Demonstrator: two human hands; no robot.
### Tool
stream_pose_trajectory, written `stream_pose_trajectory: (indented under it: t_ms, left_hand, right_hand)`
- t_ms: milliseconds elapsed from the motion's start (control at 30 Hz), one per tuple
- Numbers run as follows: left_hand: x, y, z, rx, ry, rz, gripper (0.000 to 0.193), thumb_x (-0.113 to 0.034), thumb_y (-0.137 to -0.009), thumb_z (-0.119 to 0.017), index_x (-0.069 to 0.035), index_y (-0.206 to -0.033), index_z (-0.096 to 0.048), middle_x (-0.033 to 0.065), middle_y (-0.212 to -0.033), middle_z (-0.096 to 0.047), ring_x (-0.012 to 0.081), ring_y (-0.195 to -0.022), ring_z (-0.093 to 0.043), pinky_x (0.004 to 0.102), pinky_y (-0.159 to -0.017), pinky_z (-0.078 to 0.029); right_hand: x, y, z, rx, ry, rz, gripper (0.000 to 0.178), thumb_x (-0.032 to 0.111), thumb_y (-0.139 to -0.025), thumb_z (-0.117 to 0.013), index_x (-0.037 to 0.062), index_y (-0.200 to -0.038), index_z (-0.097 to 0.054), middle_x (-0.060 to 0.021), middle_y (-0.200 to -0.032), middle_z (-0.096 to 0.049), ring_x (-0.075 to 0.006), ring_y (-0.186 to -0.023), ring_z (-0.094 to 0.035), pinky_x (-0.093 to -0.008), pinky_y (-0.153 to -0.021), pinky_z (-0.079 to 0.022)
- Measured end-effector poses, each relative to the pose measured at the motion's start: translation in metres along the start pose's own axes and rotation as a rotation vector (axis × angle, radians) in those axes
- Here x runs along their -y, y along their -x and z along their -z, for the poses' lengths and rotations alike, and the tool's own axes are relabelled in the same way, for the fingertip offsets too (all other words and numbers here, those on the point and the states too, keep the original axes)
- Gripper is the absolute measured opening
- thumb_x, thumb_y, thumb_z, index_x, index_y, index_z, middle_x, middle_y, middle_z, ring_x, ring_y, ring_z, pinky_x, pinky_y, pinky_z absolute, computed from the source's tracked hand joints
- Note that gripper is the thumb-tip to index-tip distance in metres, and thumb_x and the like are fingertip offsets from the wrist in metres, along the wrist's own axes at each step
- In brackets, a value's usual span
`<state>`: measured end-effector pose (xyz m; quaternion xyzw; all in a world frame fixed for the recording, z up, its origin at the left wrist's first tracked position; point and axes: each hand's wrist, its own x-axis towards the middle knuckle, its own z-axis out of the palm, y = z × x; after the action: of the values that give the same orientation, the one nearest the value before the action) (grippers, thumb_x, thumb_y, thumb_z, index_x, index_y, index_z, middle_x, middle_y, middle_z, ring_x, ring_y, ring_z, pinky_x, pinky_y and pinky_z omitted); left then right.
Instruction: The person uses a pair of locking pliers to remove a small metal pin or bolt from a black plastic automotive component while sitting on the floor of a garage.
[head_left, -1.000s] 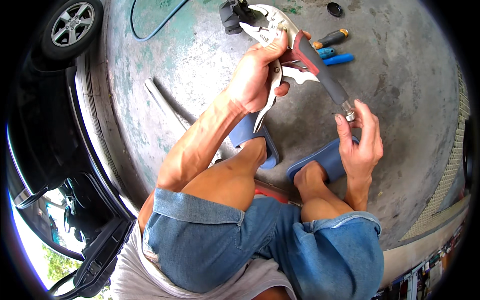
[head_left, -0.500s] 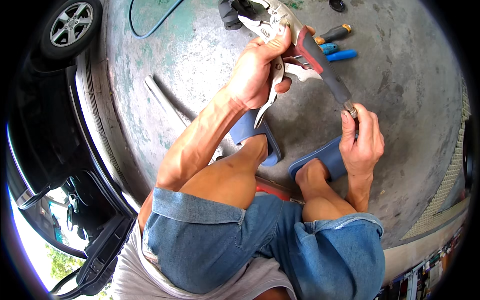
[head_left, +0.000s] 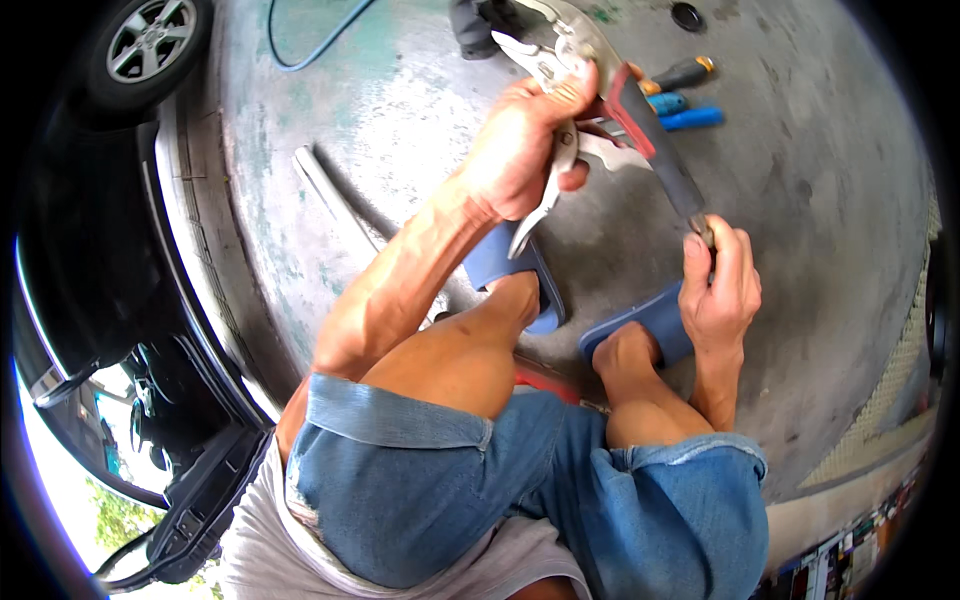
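My left hand (head_left: 515,140) is wrapped round the jaw end of a pair of locking pliers (head_left: 660,150) with silver metal jaws and a grey-and-red cushioned handle. Its thumb lies over the metal body near the pivot, and a curved silver lever hangs below the fingers. The handle slants down to the right. At its lower end my right hand (head_left: 722,280) pinches the small metal adjusting screw (head_left: 706,232) between thumb and fingers, which cover most of it. Both hands are above the concrete floor, in front of my knees.
Several hand tools lie beyond the pliers, among them an orange-and-black screwdriver (head_left: 685,73) and a blue handle (head_left: 695,118). A metal tube (head_left: 330,190) rests left of my slippers (head_left: 645,320). A blue hose (head_left: 300,62) and a dark car with its wheel (head_left: 150,45) are at the left.
The pliers and my right fingers at the screw sit slightly lower in the picture, and the fingers have shifted round the screw. The whole view has moved a little. Both grips stay.
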<state>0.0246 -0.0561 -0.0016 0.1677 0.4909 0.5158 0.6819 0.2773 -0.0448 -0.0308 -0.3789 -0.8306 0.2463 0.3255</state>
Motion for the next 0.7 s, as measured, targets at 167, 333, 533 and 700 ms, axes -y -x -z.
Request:
stream_pose_trajectory:
  t_ms: [167, 333, 533, 700]
  left_hand:
    - [-0.001, -0.002, -0.011, 0.028, 0.079, 0.044, 0.051, -0.047, -0.107, -0.051, -0.005, -0.134, -0.060, 0.0065, -0.103, -0.073, 0.0080, -0.087, -0.067, 0.0197, -0.040, -0.034]
    - [0.006, -0.001, -0.008, 0.043, 0.116, 0.074, 0.048, -0.045, -0.108, -0.051, -0.005, -0.134, -0.060, 0.0064, -0.105, -0.073, 0.0082, -0.088, -0.068, 0.0188, -0.039, -0.037]
    - [0.002, 0.000, -0.012, 0.065, 0.102, 0.062, 0.049, -0.044, -0.108, -0.051, -0.003, -0.134, -0.060, 0.0079, -0.104, -0.073, 0.0095, -0.087, -0.069, 0.0194, -0.038, -0.039]
    - [0.004, -0.001, -0.012, 0.030, 0.091, 0.048, 0.048, -0.043, -0.108, -0.052, -0.004, -0.133, -0.061, 0.0074, -0.104, -0.074, 0.0092, -0.088, -0.069, 0.0197, -0.038, -0.039]
  right_hand:
    - [-0.013, -0.004, 0.003, -0.088, 0.020, 0.120, 0.042, 0.036, -0.105, -0.060, -0.0048, -0.099, -0.066, -0.0144, -0.084, -0.063, -0.0316, -0.067, -0.063, -0.0381, -0.056, -0.050]
    - [-0.017, -0.003, -0.001, -0.133, 0.079, 0.150, 0.048, 0.038, -0.107, -0.055, -0.0014, -0.081, -0.059, -0.0106, -0.068, -0.056, -0.0281, -0.053, -0.056, -0.0382, -0.048, -0.044]
    - [-0.009, 0.006, -0.011, -0.186, 0.055, 0.026, 0.044, 0.027, -0.108, -0.047, 0.0023, -0.072, -0.052, -0.0110, -0.060, -0.048, -0.0276, -0.048, -0.051, -0.0374, -0.045, -0.040]
    - [0.013, 0.009, -0.008, -0.072, -0.428, -0.577, 0.048, 0.031, -0.110, -0.042, 0.0046, -0.069, -0.046, -0.0061, -0.055, -0.046, -0.0212, -0.044, -0.046, -0.0332, -0.043, -0.036]
